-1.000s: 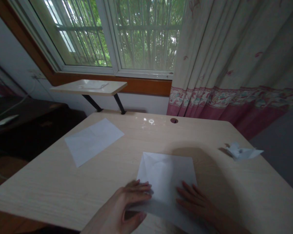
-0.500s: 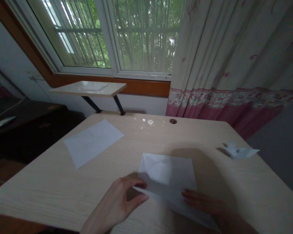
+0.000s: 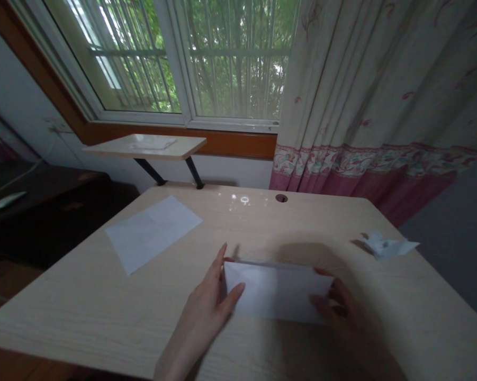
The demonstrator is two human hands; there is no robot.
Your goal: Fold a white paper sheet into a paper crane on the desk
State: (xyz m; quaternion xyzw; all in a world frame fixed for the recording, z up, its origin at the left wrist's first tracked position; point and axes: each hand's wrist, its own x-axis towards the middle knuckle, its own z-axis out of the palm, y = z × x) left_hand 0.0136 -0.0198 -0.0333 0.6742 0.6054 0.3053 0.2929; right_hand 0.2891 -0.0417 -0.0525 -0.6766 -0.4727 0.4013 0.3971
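Observation:
A white sheet of paper (image 3: 276, 290) lies folded in half on the light wooden desk (image 3: 83, 312), near its front edge. My left hand (image 3: 210, 304) rests at the sheet's left end, fingers stretched out, thumb lying on the paper. My right hand (image 3: 341, 312) is at the sheet's right end, its fingers curled over the paper's corner and pressing it down.
A second flat white sheet (image 3: 153, 230) lies at the desk's left rear. A small folded paper figure (image 3: 387, 246) sits by the right edge. A cable hole (image 3: 281, 198) is at the back. Behind are a small raised shelf (image 3: 146, 145), a window and a curtain (image 3: 373, 95).
The near edge of the sheet was lifted and folded away from me onto the far edge. Both hands moved forward with it, from the near edge to the sheet's ends.

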